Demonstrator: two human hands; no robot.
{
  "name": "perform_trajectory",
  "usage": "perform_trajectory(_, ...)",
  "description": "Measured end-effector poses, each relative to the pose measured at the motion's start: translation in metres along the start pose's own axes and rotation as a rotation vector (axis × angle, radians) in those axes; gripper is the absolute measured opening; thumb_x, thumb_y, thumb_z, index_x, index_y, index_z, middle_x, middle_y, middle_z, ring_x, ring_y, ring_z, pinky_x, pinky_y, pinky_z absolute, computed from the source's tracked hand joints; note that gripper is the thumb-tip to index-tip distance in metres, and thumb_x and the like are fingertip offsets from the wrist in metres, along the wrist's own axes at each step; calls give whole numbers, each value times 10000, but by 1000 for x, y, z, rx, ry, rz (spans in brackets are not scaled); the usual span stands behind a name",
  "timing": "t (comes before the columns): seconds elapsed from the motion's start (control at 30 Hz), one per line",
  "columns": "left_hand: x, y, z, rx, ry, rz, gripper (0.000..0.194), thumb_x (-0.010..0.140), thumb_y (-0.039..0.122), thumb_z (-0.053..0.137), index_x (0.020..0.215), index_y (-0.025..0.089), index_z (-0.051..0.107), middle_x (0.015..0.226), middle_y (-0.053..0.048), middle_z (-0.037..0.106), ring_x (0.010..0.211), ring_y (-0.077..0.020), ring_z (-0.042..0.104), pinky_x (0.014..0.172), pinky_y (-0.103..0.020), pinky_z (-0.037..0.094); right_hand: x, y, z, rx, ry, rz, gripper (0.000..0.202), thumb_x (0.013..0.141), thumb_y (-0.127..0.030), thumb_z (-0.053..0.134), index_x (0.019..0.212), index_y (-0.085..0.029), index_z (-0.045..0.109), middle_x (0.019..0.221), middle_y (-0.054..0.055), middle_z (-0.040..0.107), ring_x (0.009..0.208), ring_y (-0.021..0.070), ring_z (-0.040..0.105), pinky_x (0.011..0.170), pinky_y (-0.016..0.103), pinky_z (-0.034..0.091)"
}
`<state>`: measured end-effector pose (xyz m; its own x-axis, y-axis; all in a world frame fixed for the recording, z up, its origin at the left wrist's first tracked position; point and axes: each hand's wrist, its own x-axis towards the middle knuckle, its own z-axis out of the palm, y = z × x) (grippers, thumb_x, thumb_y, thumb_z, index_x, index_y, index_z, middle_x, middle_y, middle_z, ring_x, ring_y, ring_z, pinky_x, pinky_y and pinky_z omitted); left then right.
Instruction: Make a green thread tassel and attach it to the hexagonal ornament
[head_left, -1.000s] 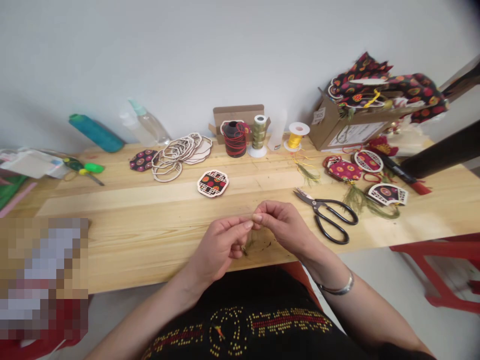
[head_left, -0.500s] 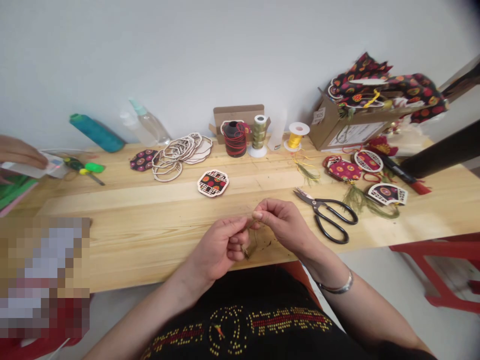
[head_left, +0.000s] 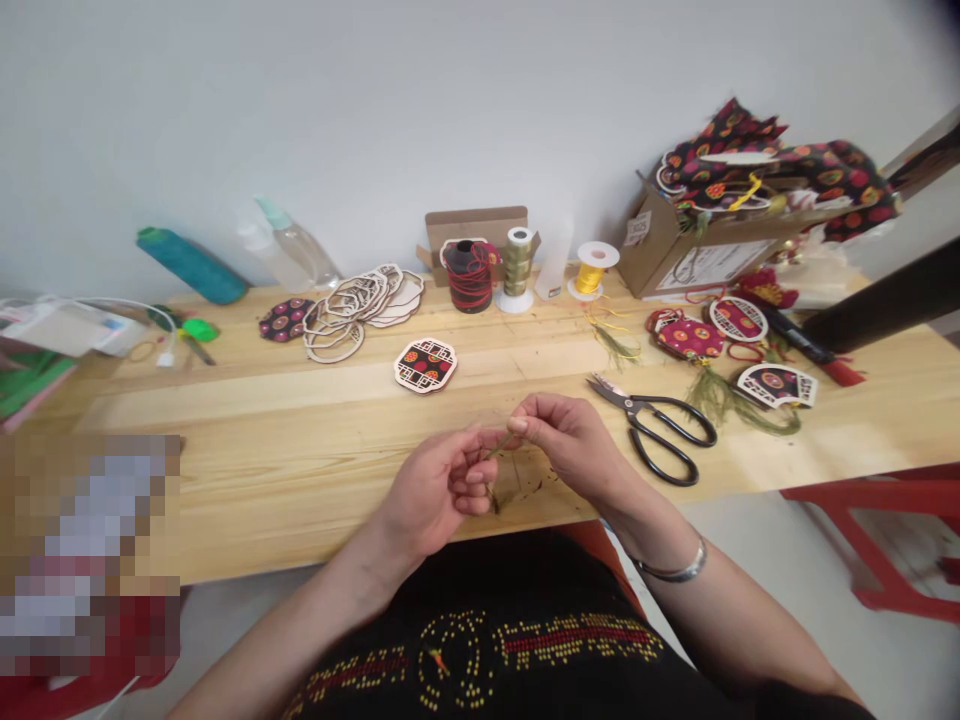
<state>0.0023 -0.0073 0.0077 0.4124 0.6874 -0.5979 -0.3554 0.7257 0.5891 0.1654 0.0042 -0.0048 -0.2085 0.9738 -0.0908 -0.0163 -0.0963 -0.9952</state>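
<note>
- Left hand (head_left: 435, 485): fingers curled round olive thread (head_left: 496, 448), left of scissors (head_left: 634, 406)
- Right hand (head_left: 566, 440): fingertips pinching it, nearer scissors
- Lattice-framed fabric ornament (head_left: 426, 366): farther left of scissors

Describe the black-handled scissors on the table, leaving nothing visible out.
The scissors lie on the light wooden table, just beyond the person's right hand. They look like dark metal: short, pointed blades, a pivot, and two large, slim black loop handles, spread apart. The blades aim away from the person and to the left, the loops back to the right. Whether the blades are slightly parted is hard to tell. No hand touches them.
</note>
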Motion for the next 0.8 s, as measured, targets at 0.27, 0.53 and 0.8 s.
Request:
perform_trajectory(0.27, 0, -4, -2, 147, -40, 9, 234, 791, 358, 633, 809, 131, 685, 516, 90, 259, 455, -37, 132, 410, -149, 134, -1, -1, 0, 6, -20, 2, 196, 768, -306, 613, 632, -177, 558, 591, -17, 589, 586, 105, 532, 607, 257, 412)
perform_trajectory(0.53, -1, -6, -2, 216, 11, 50, 217, 735, 373, 691, 759, 157, 680, 512, 82, 321, 449, -38, 188, 410, -149, 152, 0, 0, 1, -47, -13, -16, 234, 776, -327, 618, 613, -171, 556, 578, -28, 541, 566, 93, 447, 575, 246, 363)
perform_trajectory(0.8, 0, -6, 0, 261, 84, 117, 194, 704, 368, 709, 718, 176, 687, 510, 68, 377, 446, -47, 283, 403, -155, 209, -2, 4, 1, 32, 52, 3, 222, 819, -362, 586, 746, -179, 689, 678, -1, 633, 634, 107, 526, 643, 261, 416)
